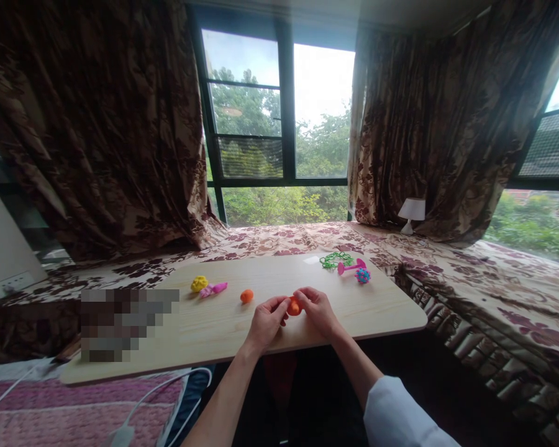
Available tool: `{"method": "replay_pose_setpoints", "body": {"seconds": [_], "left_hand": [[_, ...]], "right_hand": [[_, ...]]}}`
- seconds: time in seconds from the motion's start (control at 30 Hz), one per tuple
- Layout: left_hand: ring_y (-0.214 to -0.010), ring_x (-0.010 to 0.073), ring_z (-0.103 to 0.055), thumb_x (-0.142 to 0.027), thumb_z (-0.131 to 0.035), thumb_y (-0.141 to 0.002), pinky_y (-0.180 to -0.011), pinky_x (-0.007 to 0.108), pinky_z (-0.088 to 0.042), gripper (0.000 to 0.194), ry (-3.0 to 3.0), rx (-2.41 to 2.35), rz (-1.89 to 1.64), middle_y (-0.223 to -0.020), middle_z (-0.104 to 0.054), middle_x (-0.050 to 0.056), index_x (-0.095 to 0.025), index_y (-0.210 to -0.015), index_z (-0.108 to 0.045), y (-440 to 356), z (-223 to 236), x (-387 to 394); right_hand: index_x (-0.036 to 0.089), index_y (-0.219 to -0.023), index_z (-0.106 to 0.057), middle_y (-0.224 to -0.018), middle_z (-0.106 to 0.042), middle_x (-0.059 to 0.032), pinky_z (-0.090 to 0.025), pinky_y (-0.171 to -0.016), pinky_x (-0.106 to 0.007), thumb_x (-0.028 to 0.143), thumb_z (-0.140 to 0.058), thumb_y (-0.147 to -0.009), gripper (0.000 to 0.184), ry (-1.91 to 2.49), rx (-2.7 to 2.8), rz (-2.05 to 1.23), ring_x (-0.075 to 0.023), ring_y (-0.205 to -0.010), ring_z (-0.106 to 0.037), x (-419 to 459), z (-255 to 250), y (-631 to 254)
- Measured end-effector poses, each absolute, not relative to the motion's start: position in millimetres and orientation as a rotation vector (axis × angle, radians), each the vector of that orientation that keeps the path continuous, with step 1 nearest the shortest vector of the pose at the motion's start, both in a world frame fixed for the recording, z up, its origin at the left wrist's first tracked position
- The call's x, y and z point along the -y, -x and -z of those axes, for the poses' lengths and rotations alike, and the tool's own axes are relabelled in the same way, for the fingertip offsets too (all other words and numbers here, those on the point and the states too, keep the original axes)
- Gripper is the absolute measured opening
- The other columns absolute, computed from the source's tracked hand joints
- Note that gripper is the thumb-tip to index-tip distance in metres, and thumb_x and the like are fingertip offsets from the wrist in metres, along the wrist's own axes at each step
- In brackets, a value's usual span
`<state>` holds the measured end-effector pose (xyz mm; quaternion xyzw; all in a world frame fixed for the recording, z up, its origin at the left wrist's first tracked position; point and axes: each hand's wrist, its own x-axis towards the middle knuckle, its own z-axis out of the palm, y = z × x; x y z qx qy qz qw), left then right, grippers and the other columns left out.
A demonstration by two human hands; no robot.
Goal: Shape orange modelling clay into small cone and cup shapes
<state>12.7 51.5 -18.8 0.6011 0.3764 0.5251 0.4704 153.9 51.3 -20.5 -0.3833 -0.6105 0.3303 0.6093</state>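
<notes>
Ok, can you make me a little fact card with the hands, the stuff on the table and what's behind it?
Left hand: fingers on a small orange piece
Right hand: fingers on the same piece
Table, left side: orange lump, yellow lump, pink piece
Table, right side: green tangle, pink dumbbell shape, blue bumpy ball
Behind: window, patterned curtains, white lamp

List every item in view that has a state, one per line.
Left hand: gripping the orange piece
Right hand: gripping the same piece
Orange lump: lying unheld
Yellow lump: lying unheld
Pink piece: lying beside the yellow lump
Green chain: loosely heaped
Spiky ball: unheld
Lamp: upright
Curtains: drawn apart
</notes>
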Motion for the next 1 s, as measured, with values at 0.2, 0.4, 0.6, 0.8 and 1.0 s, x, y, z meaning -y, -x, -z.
{"method": "replay_pose_setpoints", "body": {"seconds": [0.2, 0.4, 0.6, 0.8, 1.0], "left_hand": [[-0.049, 0.0094, -0.047, -0.041, -0.061, -0.066, -0.043, 0.02, -0.037, 0.035, -1.479, -0.955, -1.283, -0.058, -0.06, 0.001, -0.015, -0.089, -0.066, -13.1, 19.3, -51.1], [-0.051, 0.0102, -0.053, -0.041, -0.06, -0.066, -0.051, 0.023, -0.045, 0.033, -1.459, -0.907, -1.265, -0.065, -0.065, 0.004, -0.014, -0.082, -0.066, -14.0, 19.2, -50.7], [-0.058, 0.013, -0.059, -0.04, -0.058, -0.069, -0.062, 0.029, -0.05, 0.035, -1.404, -0.866, -1.261, -0.074, -0.067, 0.005, -0.014, -0.093, -0.062, -12.5, 21.1, -53.3], [-0.052, 0.0099, -0.054, -0.04, -0.057, -0.071, -0.048, 0.022, -0.044, 0.034, -1.47, -0.852, -1.246, -0.073, -0.066, 0.006, -0.014, -0.091, -0.063, -12.1, 22.1, -54.3], [-0.056, 0.0116, -0.057, -0.04, -0.056, -0.071, -0.056, 0.025, -0.048, 0.033, -1.442, -0.854, -1.255, -0.072, -0.066, 0.005, -0.013, -0.09, -0.062, -11.1, 23.7, -56.1]], "right_hand": [[0.014, -0.069, -0.06, -0.062, -0.059, -0.0015, -0.042, -0.056, -0.023, 0.04, -0.048, -0.078, 0.031, 0.91, 1.401, -0.772, -0.0125, -0.059, -0.052, -53.7, 23.5, -154.3], [0.015, -0.068, -0.06, -0.061, -0.059, -0.0009, -0.042, -0.055, -0.023, 0.041, -0.051, -0.077, 0.03, 0.92, 1.417, -0.765, -0.0125, -0.057, -0.052, -54.4, 23.4, -154.1], [0.015, -0.074, -0.061, -0.067, -0.06, -0.0016, -0.042, -0.059, -0.024, 0.039, -0.048, -0.079, 0.027, 0.888, 1.383, -0.775, -0.013, -0.062, -0.054, -53.5, 22.8, -154.6], [0.015, -0.071, -0.061, -0.065, -0.06, -0.0012, -0.042, -0.057, -0.023, 0.039, -0.049, -0.078, 0.027, 0.878, 1.42, -0.777, -0.0131, -0.061, -0.054, -52.1, 22.5, -154.5], [0.014, -0.072, -0.061, -0.064, -0.059, -0.0013, -0.04, -0.056, -0.023, 0.039, -0.048, -0.079, 0.029, 0.892, 1.403, -0.766, -0.0124, -0.06, -0.052, -54.6, 23.4, -154.8]]}}
